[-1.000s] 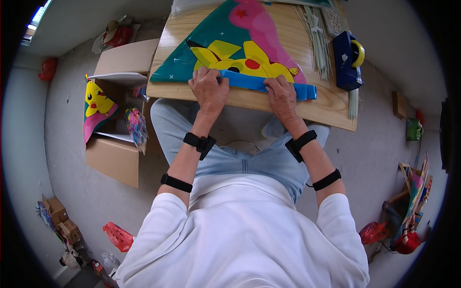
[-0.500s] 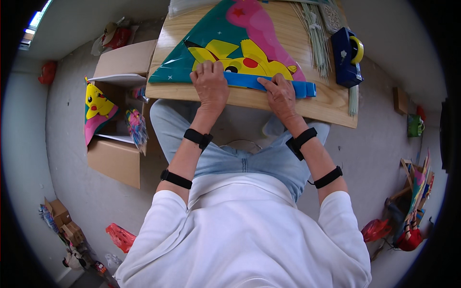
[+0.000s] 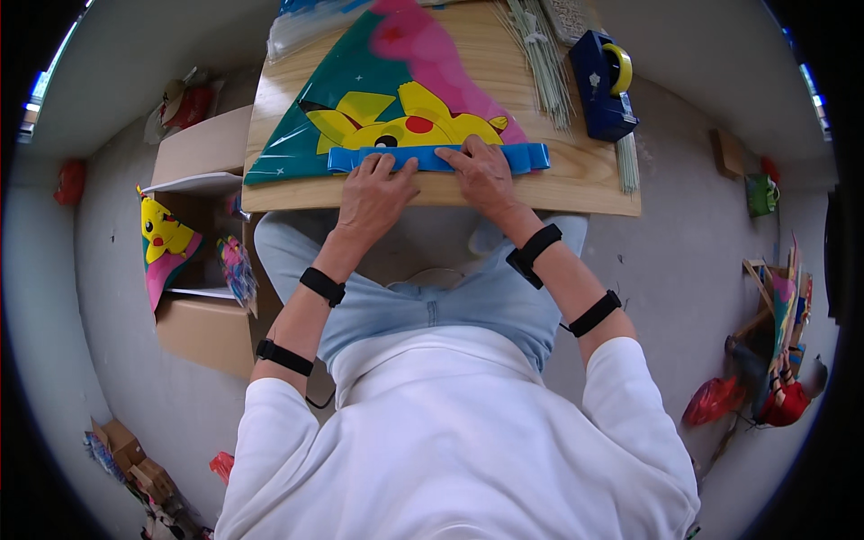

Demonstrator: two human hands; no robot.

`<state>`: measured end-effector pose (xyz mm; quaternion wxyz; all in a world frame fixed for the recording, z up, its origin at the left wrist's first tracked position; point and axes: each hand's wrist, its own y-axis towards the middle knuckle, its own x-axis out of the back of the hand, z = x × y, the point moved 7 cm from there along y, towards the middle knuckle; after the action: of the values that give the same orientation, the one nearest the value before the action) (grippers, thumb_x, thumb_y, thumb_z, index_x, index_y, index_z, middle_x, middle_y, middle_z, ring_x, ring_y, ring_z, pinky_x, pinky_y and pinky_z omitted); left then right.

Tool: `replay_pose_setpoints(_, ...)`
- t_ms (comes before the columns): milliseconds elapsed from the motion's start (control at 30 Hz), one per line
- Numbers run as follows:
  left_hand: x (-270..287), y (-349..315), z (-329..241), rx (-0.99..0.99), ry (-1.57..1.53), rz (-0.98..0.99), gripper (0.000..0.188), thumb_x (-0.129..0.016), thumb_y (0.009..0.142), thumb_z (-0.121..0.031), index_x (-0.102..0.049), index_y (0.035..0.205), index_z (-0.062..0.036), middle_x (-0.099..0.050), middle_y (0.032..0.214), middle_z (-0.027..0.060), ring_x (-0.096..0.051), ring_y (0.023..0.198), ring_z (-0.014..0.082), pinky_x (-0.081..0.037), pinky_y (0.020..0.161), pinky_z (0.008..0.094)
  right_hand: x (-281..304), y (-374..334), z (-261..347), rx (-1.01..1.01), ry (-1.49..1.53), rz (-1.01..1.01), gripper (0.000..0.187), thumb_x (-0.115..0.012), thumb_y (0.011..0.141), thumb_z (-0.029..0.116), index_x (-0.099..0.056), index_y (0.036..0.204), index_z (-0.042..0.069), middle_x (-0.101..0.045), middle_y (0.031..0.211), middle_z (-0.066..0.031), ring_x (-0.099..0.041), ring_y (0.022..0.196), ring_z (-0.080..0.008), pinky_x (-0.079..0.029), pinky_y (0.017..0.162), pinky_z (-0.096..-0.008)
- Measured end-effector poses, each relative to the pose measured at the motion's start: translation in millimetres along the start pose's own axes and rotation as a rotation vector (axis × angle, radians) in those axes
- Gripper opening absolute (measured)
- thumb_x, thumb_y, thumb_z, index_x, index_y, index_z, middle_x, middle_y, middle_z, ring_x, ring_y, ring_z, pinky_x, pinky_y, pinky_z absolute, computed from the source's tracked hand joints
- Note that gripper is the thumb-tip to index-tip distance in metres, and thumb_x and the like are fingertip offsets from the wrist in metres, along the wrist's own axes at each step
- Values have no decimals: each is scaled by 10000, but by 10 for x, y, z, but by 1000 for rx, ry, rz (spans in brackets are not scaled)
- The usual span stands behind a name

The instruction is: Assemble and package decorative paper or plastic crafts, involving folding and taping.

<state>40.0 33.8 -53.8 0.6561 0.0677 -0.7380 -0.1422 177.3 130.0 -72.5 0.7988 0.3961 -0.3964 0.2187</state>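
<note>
A triangular kite sheet (image 3: 306, 121) in green and pink, printed with a yellow cartoon figure, lies on the wooden table. Along its near edge runs a blue strip (image 3: 345, 160), and both its ends show. My left hand (image 3: 373, 192) rests on the strip left of its middle, fingertips bent down onto it and thumb apart. My right hand (image 3: 488, 178) presses the strip farther right, its thumb and forefinger spread. Neither hand visibly grasps the strip; what lies under the fingers is hidden.
A blue tape dispenser (image 3: 598, 94) with a yellow roll stands at the table's right edge, beside a bundle of thin pale sticks (image 3: 544, 67). Left of the table, an open cardboard box (image 3: 205, 333) holds another kite (image 3: 171, 243) and packaged things. Clear plastic (image 3: 310, 31) lies at the far left.
My left hand has slid off the strip's left end toward its middle and nearer to me, uncovering that end. My right hand stays on the strip. The whole view has shifted.
</note>
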Motion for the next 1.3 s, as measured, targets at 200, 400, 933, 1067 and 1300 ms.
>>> replay_pose_setpoints(200, 14, 18, 6, 41, -33, 9, 414, -733, 867, -281, -672, 1265, -188, -598, 1127, 120, -579, 1124, 308, -511, 898, 425, 182, 87, -33, 27, -39, 3, 287, -671, 814, 71, -738, 1087, 128, -583, 918, -90, -608, 886, -272, -462, 790, -393)
replay_pose_setpoints(400, 6, 15, 12, 54, -39, -7, 385, -723, 881, -274, -685, 1250, -171, -601, 1134, 137, -574, 1125, 314, -507, 903, 432, 859, 84, -421, -39, -4, 16, 518, -815, 675, 154, -708, 1181, 111, -600, 1032, -89, -571, 1029, -286, -431, 928, -424)
replay_pose_setpoints(933, 22, 32, 10, 74, -68, 33, 409, -728, 876, -273, -682, 1265, -157, -589, 1168, 140, -570, 1133, 318, -500, 941, 431, 842, -67, -783, -226, 72, 212, 537, -822, 643, 112, -690, 1163, 88, -582, 1059, -122, -548, 1088, -323, -434, 967, -439)
replay_pose_setpoints(1067, 20, 32, 4, 66, -63, 27, 409, -728, 879, -272, -684, 1269, -160, -593, 1167, 139, -573, 1132, 318, -501, 946, 429, 818, -90, -857, -286, 22, 208, 494, -816, 655, 95, -700, 1134, 104, -573, 1030, -120, -557, 1052, -322, -447, 951, -429)
replay_pose_setpoints(1300, 15, 29, 10, 76, -54, 28, 407, -722, 884, -284, -687, 1272, -165, -594, 1168, 139, -569, 1144, 319, -499, 952, 430, 862, -80, -771, -209, -80, 196, 522, -845, 638, 160, -702, 1139, 122, -567, 1056, -109, -540, 1071, -316, -428, 966, -427)
